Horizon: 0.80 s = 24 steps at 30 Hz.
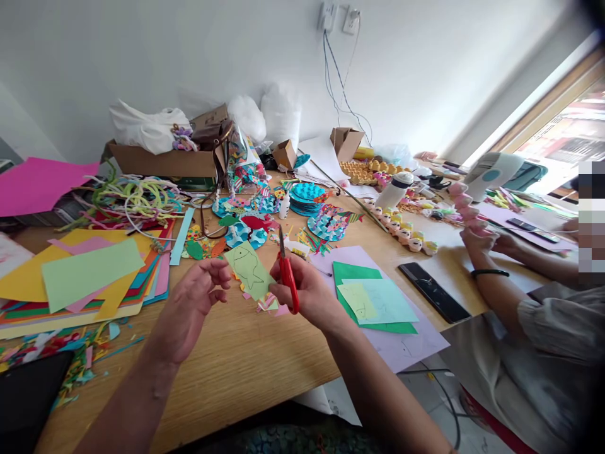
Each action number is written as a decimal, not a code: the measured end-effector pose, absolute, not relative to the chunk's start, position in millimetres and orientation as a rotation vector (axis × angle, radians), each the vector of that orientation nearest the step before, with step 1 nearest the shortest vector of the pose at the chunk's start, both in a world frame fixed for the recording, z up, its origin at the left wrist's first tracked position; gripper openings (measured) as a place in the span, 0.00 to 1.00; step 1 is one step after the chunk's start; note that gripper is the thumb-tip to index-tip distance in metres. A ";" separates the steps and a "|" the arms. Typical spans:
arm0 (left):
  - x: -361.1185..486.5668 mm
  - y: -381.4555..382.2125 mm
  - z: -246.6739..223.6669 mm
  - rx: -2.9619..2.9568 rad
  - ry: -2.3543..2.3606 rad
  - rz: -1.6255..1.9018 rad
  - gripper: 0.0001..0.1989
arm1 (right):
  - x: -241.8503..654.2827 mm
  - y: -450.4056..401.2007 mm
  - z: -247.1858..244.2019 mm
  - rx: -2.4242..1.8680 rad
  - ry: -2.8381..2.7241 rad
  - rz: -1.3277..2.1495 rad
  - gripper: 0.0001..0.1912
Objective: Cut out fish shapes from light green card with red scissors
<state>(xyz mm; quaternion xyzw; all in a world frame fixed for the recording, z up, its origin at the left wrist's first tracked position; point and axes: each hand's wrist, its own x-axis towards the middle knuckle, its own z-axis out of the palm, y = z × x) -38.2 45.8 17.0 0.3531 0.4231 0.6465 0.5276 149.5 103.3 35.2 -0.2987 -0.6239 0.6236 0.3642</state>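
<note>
My right hand point(307, 293) is closed on red-handled scissors point(286, 271), whose blades point up and away from me. Its thumb and fingertips also pinch the edge of a light green piece of paper point(246, 268) with a fish drawn on it in dark line. To the left of the paper, my left hand point(196, 299) is open, its fingers loosely bent and apart, with nothing in it. Small paper scraps point(267, 304) lie on the table point(227, 372) below the paper. Beyond it sit blue paper-decorated discs point(246, 234) with cut paper fish.
Coloured paper sheets point(94, 271) are stacked at left, below tangled pipe cleaners point(137, 195). At right lie green sheets point(347, 277) on lilac paper point(420, 350) and a black phone point(432, 290). A co-worker's hands point(479, 243) hold a pink bumpy strip point(466, 205).
</note>
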 end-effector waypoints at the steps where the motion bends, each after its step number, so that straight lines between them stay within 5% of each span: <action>1: -39.8 47.2 18.4 0.820 1.017 1.528 0.16 | 152.4 105.7 37.6 -0.733 -1.649 1.630 0.11; 11: -35.2 38.8 7.1 1.004 0.994 1.241 0.13 | 165.7 121.0 48.2 -0.678 -2.049 1.522 0.06; 16: -31.4 34.7 4.3 1.073 0.967 1.097 0.20 | 171.1 130.4 46.8 -0.702 -2.290 1.209 0.03; 20: -25.5 36.1 1.2 1.099 1.134 1.107 0.08 | 173.4 132.6 50.1 -0.679 -2.391 1.168 0.02; 24: -17.4 41.9 0.5 1.085 1.260 1.179 0.13 | 165.0 131.6 51.6 -0.631 -2.385 1.230 0.03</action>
